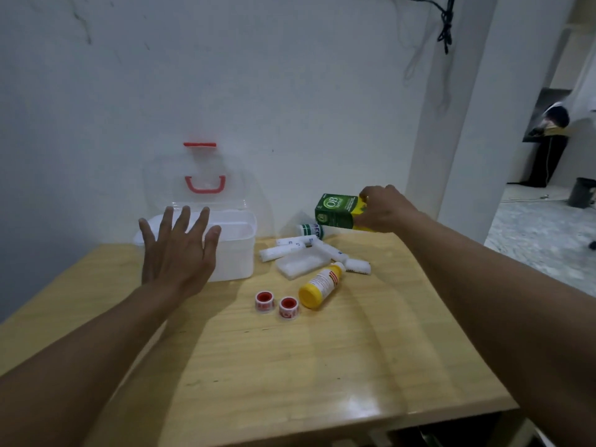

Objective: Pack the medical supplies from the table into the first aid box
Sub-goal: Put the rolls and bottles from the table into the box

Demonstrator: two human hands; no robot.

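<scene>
Plain home room, white plaster wall point(290, 75), wooden table point(290, 366), tiled floor point(541, 240) beyond doorway

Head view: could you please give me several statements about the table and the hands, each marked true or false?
1. The right hand grips the green carton. True.
2. The first aid box is closed. False: its lid stands open.
3. The yellow bottle stands upright. False: it lies on its side on the table.
4. Two tape rolls sit beside the bottle. True.
5. The left hand holds a tape roll. False: it is spread, holding nothing.
</scene>
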